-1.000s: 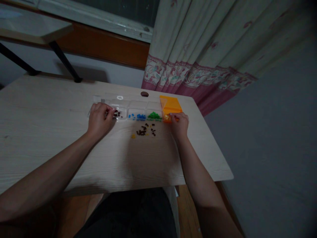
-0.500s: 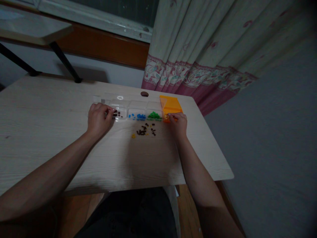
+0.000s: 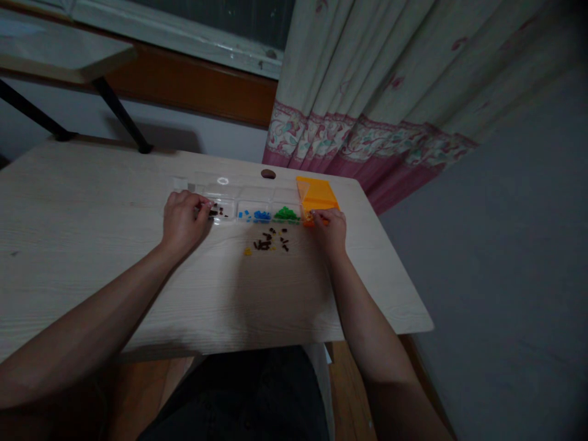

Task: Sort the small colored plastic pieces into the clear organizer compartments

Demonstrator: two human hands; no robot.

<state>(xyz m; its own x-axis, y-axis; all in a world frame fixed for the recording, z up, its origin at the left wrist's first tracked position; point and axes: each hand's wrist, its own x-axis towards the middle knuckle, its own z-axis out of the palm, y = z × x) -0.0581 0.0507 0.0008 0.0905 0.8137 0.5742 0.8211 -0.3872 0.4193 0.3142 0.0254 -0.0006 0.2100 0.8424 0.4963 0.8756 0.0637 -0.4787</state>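
My left hand (image 3: 184,214) is closed over the left end of a clear compartment box (image 3: 237,210), beside small dark brown pieces (image 3: 222,211); its fingertips are pinched, and what they hold is too small to make out. At the other end, my right hand (image 3: 331,228) is closed at an orange box (image 3: 319,194) with yellow pieces (image 3: 309,216) in it. Its thumb and fingers also pinch, contents hidden. Between the hands, blue pieces (image 3: 262,216) and green pieces (image 3: 286,214) lie in separate compartments. Loose dark brown pieces (image 3: 263,245) and a few yellow pieces (image 3: 248,252) are scattered in front.
The boxes stand on a pale wooden desk (image 3: 184,306). A raised shelf (image 3: 68,52) on black legs is at the back left. A curtain (image 3: 349,110) hangs behind, and a wall (image 3: 496,245) is to the right. A round hole (image 3: 268,174) is near the back edge.
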